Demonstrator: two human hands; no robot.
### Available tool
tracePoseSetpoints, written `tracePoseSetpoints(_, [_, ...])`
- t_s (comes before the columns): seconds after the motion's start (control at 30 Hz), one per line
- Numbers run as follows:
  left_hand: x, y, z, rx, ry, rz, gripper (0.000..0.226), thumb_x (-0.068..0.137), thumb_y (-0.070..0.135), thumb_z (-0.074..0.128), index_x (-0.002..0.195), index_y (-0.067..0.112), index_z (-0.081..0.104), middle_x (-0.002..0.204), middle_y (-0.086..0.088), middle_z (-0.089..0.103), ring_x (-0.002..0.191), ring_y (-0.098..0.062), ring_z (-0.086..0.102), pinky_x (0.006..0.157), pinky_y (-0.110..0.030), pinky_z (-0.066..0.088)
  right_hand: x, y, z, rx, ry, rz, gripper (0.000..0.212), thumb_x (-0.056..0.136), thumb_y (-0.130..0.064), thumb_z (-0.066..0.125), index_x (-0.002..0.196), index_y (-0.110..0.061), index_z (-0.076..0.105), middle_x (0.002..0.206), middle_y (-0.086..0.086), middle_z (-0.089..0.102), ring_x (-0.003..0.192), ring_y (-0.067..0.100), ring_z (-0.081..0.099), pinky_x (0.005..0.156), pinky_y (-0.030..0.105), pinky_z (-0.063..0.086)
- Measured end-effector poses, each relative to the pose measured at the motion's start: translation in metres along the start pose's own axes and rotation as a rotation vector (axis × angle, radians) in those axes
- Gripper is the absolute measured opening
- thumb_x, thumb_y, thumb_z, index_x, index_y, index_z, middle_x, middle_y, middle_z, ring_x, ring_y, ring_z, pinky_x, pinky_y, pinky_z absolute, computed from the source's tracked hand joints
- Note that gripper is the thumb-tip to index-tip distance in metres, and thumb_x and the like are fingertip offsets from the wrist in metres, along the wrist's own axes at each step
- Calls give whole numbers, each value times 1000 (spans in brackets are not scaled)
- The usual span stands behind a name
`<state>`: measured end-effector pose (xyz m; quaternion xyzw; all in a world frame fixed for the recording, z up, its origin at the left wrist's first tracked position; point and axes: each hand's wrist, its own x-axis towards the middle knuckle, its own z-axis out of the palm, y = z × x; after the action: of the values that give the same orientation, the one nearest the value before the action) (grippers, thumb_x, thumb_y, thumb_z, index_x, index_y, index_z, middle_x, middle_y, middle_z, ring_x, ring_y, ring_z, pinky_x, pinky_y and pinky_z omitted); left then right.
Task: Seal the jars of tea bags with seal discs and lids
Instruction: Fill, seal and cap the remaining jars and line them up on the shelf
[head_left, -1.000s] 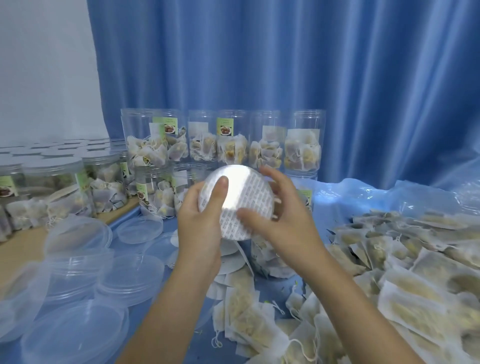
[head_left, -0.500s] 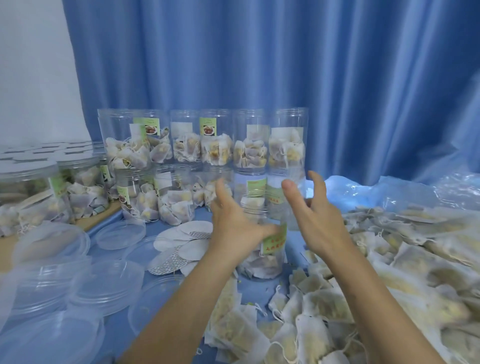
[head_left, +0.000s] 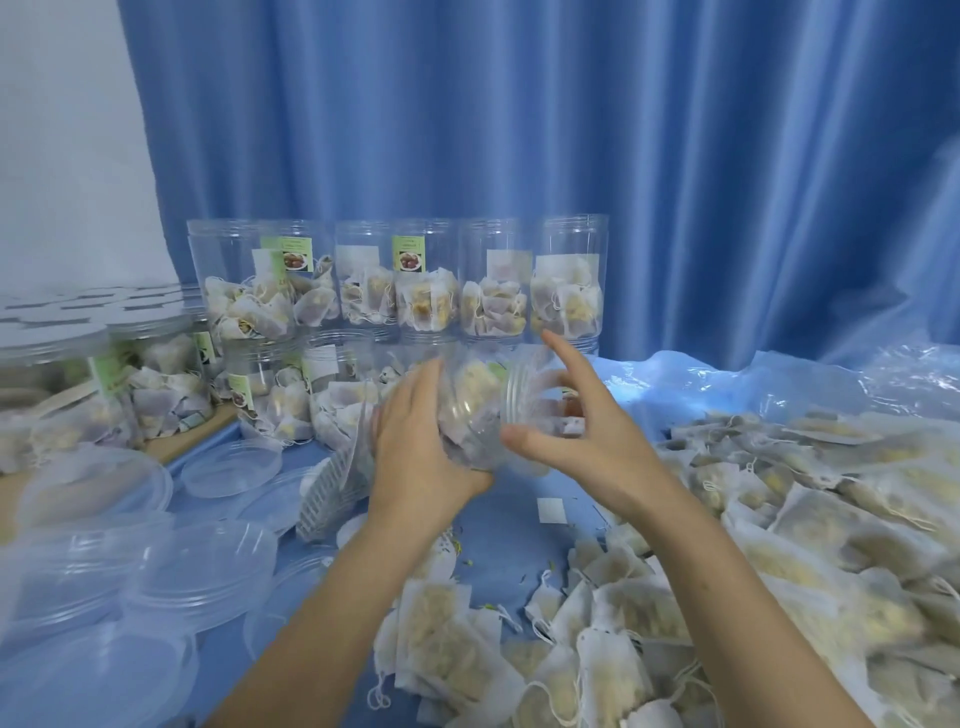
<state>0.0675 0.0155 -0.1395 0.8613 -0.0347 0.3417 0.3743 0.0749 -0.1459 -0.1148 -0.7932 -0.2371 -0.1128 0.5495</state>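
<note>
Half a second back, stood upright on the surface (head_left: 519, 525); now lifted and tipped sideways, jar of tea bags (head_left: 483, 415) with threaded mouth toward the right. Gripped round its body by the left hand (head_left: 421, 457), fingers curled underneath. Right hand (head_left: 582, 431) spread loosely at the mouth, holding nothing, thumb near the rim. Behind, stacked jars (head_left: 405, 291) as before; clear lids (head_left: 208, 566) at left.
</note>
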Motion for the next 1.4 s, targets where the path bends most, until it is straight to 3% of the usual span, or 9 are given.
tracePoseSetpoints(0.37, [-22, -9, -43, 138, -46, 165, 109, 43, 10, 85, 139, 25, 35, 138, 7, 38, 130, -15, 29, 111, -52, 21, -3, -18, 6, -339, -337, -313, 98, 55, -19, 84, 130, -53, 31, 143, -33, 27, 132, -9, 30, 104, 28, 38])
tracePoseSetpoints(0.47, [-23, -10, -45, 106, -39, 149, 107, 45, 11, 84, 139, 28, 35, 135, 14, 36, 129, -12, 28, 112, -50, 21, -4, -19, 11, -369, -276, -261, 95, 53, -45, 83, 131, -53, 31, 138, -27, 38, 121, -4, 44, 97, 32, 47])
tracePoseSetpoints(0.63, [-28, -9, -36, 186, 60, 255, 102, 52, 16, 83, 142, 20, 35, 144, 4, 36, 139, -16, 25, 117, -39, -3, -7, -22, 24, -117, -67, 171, 101, 45, -91, 49, 124, -29, 41, 100, -6, 59, 55, 15, 69, 44, 17, 51])
tracePoseSetpoints(0.77, [-27, -8, -37, 208, 89, 240, 100, 54, 14, 83, 142, 21, 34, 145, 3, 36, 138, -14, 22, 118, -40, 1, -4, -16, 23, -47, -121, 69, 89, 49, -82, 59, 126, -40, 46, 110, -9, 63, 92, 4, 64, 73, 28, 58])
tracePoseSetpoints(0.9, [-23, -10, -46, 167, -29, 201, 101, 49, 18, 85, 138, 22, 39, 137, 5, 43, 128, -14, 31, 111, -47, 22, -4, -16, 20, -379, -271, -246, 94, 56, -54, 80, 136, -55, 30, 145, -17, 33, 134, 2, 32, 107, 26, 34])
tracePoseSetpoints(1.03, [-24, -10, -45, 229, -54, 207, 102, 50, 16, 84, 140, 21, 36, 141, 4, 39, 130, -10, 25, 114, -46, 16, -7, -15, 25, -437, -222, -325, 82, 59, -55, 74, 130, -61, 32, 144, -21, 35, 132, -7, 30, 100, 20, 38])
tracePoseSetpoints(1.13, [-28, -6, -39, 318, 49, 290, 98, 48, 10, 83, 137, 14, 42, 138, -3, 44, 133, -21, 33, 115, -47, 10, -10, -16, 35, -81, 18, -10, 74, 57, -79, 59, 123, -49, 46, 118, -10, 58, 102, 13, 60, 74, 39, 58])
tracePoseSetpoints(1.23, [-33, -1, -26, 385, 180, 370, 91, 50, 18, 85, 133, 9, 49, 133, -8, 51, 129, -29, 43, 109, -54, 22, -6, -20, 33, 66, 57, 252, 83, 56, -85, 52, 123, -36, 51, 114, -2, 57, 88, 27, 63, 44, 33, 56])
tracePoseSetpoints(1.4, [-34, -1, -26, 288, 151, 206, 103, 48, 20, 86, 139, 14, 39, 140, -4, 44, 134, -24, 35, 114, -50, 18, -7, -25, 31, 29, -59, 204, 97, 53, -86, 57, 138, -45, 33, 133, -11, 48, 112, 17, 55, 73, 34, 58])
